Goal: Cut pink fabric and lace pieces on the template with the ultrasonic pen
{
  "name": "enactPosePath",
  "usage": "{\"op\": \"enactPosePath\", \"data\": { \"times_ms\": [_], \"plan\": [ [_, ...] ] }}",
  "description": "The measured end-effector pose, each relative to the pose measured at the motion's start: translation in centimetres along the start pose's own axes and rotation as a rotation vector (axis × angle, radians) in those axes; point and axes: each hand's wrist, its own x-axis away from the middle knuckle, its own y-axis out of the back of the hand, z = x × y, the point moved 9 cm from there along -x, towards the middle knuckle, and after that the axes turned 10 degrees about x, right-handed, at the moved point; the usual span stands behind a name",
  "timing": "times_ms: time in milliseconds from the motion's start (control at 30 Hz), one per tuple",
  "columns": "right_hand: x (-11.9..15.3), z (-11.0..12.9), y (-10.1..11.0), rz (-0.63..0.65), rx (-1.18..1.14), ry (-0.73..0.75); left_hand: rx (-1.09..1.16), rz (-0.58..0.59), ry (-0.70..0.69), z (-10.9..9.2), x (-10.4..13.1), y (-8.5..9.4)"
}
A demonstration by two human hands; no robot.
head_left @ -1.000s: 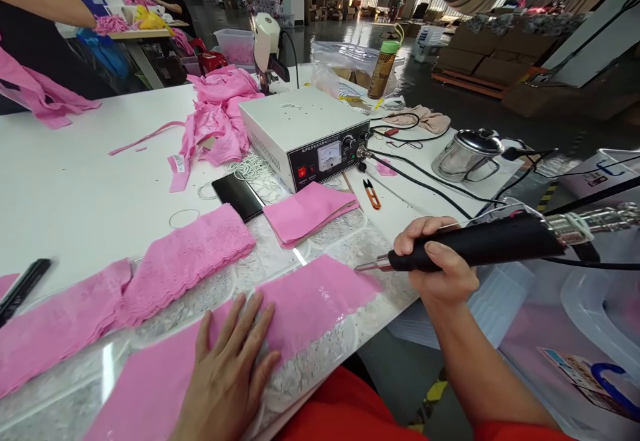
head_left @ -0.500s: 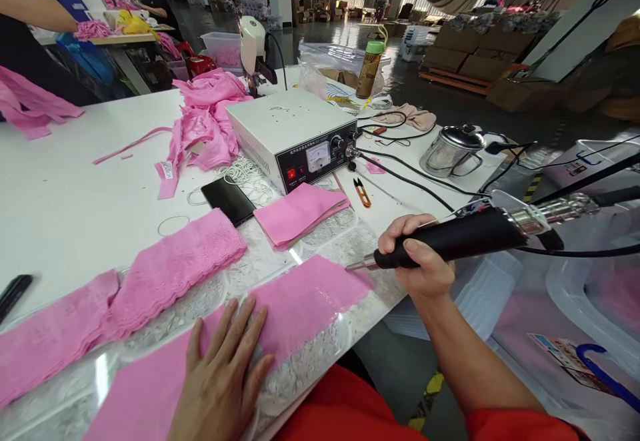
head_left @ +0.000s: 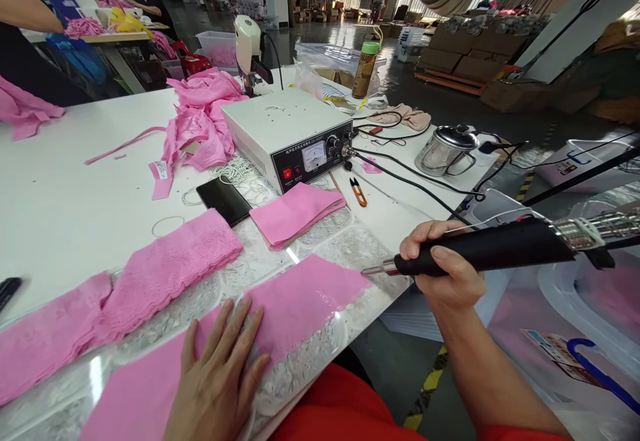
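Observation:
My left hand (head_left: 217, 367) lies with its fingers spread on a long flat piece of pink fabric (head_left: 305, 301) near the table's front edge. My right hand (head_left: 445, 267) is wrapped round a black handheld tool (head_left: 500, 247). The tool's metal tip (head_left: 377, 268) meets the right end of that fabric, close to its upper corner. Behind the fabric rests a small stack of pink pieces (head_left: 295, 211). To the left, pink lace-edged strips (head_left: 165, 267) are piled along the marbled mat (head_left: 357, 241).
A control box (head_left: 295, 134) with a lit red switch stands mid-table, cabled to the right. Around it are a phone (head_left: 223, 201), orange snips (head_left: 359, 192), a metal-lidded jug (head_left: 447, 151), a bottle (head_left: 365, 71) and crumpled pink cloth (head_left: 210, 111). People work at the back left.
My right hand has moved the tool to the right, and its tip is now nearer the fabric's right end. My left hand stays on the fabric. The view has shifted slightly.

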Motion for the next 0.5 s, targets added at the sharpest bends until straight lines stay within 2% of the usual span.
{"op": "enactPosePath", "data": {
  "times_ms": [333,400,500],
  "plan": [
    [0.0,-0.2,-0.4,0.041,-0.015,-0.004,0.019,-0.017,0.002,0.1,0.0,0.0],
    [-0.2,-0.2,0.0,0.002,-0.019,-0.02,0.047,-0.029,-0.015,-0.1,0.0,0.5],
    [-1.0,0.2,2.1,-0.171,-0.025,0.004,0.124,-0.078,-0.056,-1.1,0.2,2.2]
  ]
}}
